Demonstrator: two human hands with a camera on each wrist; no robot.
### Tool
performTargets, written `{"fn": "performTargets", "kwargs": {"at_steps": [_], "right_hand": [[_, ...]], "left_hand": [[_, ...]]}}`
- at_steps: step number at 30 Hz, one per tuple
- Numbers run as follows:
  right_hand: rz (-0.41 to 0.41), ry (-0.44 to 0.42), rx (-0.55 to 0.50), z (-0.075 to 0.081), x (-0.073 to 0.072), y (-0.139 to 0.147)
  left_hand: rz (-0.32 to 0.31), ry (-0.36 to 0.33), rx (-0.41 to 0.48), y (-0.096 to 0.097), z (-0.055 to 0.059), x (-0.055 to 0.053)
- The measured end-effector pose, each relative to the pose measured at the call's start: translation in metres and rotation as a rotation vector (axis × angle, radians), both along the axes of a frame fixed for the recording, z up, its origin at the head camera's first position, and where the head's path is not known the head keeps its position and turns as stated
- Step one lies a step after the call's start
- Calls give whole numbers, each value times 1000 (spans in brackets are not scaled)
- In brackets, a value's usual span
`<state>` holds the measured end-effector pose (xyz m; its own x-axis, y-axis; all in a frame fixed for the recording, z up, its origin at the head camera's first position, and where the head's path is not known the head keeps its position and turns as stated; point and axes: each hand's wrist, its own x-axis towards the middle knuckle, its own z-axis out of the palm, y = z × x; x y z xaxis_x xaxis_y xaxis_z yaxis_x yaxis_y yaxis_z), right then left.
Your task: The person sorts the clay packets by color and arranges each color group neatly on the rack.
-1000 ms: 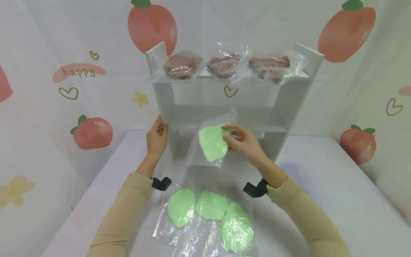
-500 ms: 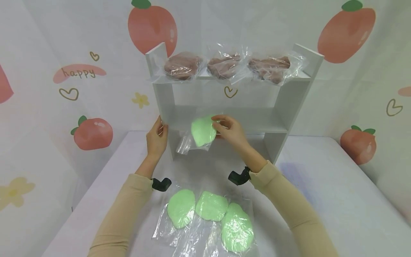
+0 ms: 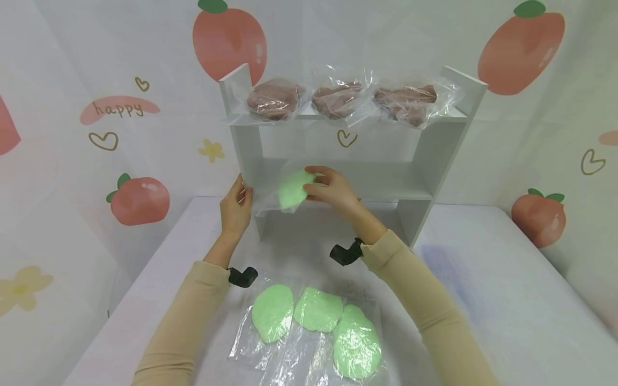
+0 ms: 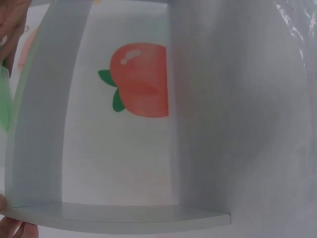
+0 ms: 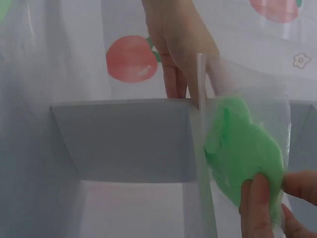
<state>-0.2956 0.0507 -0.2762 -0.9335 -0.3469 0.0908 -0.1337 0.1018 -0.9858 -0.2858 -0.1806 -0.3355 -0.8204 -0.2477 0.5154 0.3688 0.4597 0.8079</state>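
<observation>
My right hand (image 3: 334, 190) pinches a clear plastic bag with a flat green piece (image 3: 291, 191) of dough-like stuff inside. It is at the front of the middle board of a white two-tier shelf (image 3: 441, 153), towards the left side. In the right wrist view the green piece (image 5: 242, 148) sits between thumb and fingers, the bag hanging past the board's edge. My left hand (image 3: 235, 210) grips the front edge of the shelf's left side panel, with fingers outside it. Three more bagged green pieces (image 3: 318, 310) lie flat on the table in front.
Three clear bags with brown lumps (image 3: 276, 99) rest on the shelf's top board. The white table (image 3: 478, 279) stretches out on both sides of the shelf. Behind hangs a white cloth (image 3: 372, 32) printed with red fruit.
My right hand has moved left and slightly up with the bagged green piece, bringing it to the middle board. The bag has turned more edge-on. My left hand stays on the side panel.
</observation>
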Motion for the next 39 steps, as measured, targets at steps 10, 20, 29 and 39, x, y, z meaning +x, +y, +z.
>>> {"fn": "performTargets", "kwargs": {"at_steps": [10,20,29,39], "right_hand": [[-110,-1,17,-1,-11,-19],[-150,48,133,2,-22,-37],[-182,34,140,-1,-27,-43],[-210,19,170,1,-28,-47]], "left_hand": [[-6,-21,9,-1,0,1],[4,-24,-11,-1,1,1],[-5,-17,7,-1,0,1],[2,-7,-4,0,0,1]]}}
